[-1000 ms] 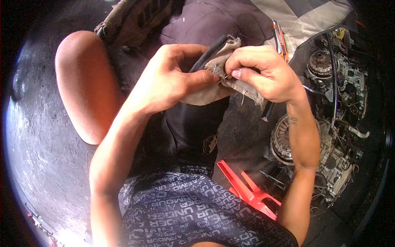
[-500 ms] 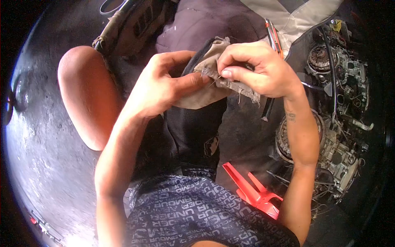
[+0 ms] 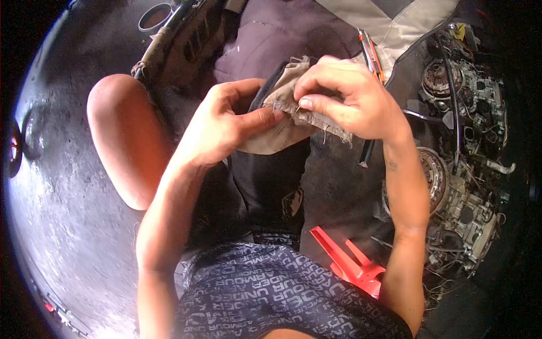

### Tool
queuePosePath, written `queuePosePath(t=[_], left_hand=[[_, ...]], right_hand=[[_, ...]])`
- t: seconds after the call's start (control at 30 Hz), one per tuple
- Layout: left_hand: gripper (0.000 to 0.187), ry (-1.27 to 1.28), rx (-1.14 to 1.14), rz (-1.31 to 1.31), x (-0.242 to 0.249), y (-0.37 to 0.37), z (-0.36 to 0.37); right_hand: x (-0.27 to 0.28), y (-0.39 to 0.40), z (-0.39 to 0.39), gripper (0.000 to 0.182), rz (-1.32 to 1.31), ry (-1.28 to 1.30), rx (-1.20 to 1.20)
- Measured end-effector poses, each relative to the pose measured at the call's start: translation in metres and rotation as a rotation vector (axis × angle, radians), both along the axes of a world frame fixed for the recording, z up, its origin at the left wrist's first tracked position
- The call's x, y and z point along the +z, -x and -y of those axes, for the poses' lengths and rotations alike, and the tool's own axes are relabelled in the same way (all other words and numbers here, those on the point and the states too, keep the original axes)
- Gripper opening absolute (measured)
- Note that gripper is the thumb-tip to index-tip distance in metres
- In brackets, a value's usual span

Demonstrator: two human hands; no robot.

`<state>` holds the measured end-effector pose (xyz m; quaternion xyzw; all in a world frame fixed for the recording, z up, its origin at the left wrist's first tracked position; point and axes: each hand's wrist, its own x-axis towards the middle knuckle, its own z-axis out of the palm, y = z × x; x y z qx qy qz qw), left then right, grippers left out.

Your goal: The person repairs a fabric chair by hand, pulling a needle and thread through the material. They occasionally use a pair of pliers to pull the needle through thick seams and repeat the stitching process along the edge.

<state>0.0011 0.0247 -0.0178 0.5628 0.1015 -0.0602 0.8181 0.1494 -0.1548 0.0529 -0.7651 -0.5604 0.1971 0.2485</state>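
A beige piece of cloth (image 3: 285,133) with a dark edge band and a frayed seam is held up between my two hands. My left hand (image 3: 228,121) is closed on its left side, thumb pressed on top near the seam. On the right, my right hand (image 3: 353,99) is in a pinch at the frayed seam, thumb and index finger close together. Loose threads hang from the seam. Whatever is between the right fingertips is too small to make out.
Orange-and-grey cutters or a knife (image 3: 371,56) lie on beige fabric (image 3: 406,28) beyond my right hand. A red plastic stool or holder (image 3: 355,268) is on the floor. Greasy engine parts (image 3: 468,220) stand at right. A dark purple cushion (image 3: 282,34) lies ahead.
The view has shifted slightly. My right thumb and index finger have shifted slightly at the seam, and the cloth lies a little flatter. My left hand keeps its hold.
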Motion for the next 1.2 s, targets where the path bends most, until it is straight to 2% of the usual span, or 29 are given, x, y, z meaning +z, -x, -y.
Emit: queuePosePath(t=[0.07,0.17,0.2,0.3,0.33,0.43,0.53,0.67,0.93,1.03,1.17,1.2], left_hand=[[0.039,0.054,-0.020,0.003,-0.002,-0.001,-0.005],[0.038,0.090,0.019,-0.022,-0.003,-0.005,-0.004],[0.037,0.092,0.043,-0.040,0.000,-0.006,-0.002],[0.051,-0.204,0.012,-0.272,0.024,-0.007,-0.005],[0.053,-0.161,-0.009,-0.191,0.011,-0.009,-0.004],[0.030,-0.176,0.035,-0.122,0.007,-0.010,0.000],[0.028,-0.160,0.012,-0.126,0.006,-0.011,-0.001],[0.019,-0.082,0.003,-0.128,0.002,-0.015,0.001],[0.018,0.029,0.002,-0.224,-0.002,-0.017,-0.001],[0.023,-0.076,-0.028,-0.164,0.000,-0.015,-0.001],[0.030,-0.109,-0.031,-0.185,0.002,-0.015,-0.005],[0.025,-0.083,-0.006,-0.175,0.001,-0.015,-0.004]], right_hand=[[0.010,0.017,-0.003,0.016,0.417,-0.182,-0.055],[0.015,0.047,0.008,0.022,0.601,-0.229,-0.026],[0.009,0.060,0.010,0.022,0.644,-0.235,-0.005],[-0.007,0.076,0.010,0.020,0.778,-0.194,0.041],[-0.011,0.075,0.012,0.020,0.787,-0.217,0.052],[-0.018,0.067,0.017,0.019,0.818,-0.290,0.099],[-0.022,0.064,0.021,0.020,0.835,-0.369,0.138],[-0.029,0.069,0.027,0.021,0.779,-0.449,0.168],[-0.028,0.096,0.036,0.018,0.606,-0.515,0.248],[-0.014,0.107,0.034,0.017,0.279,-0.482,0.189],[-0.008,0.131,0.040,0.013,-0.201,-0.696,-0.015],[-0.005,0.142,0.047,0.012,-0.361,-0.736,-0.077]])
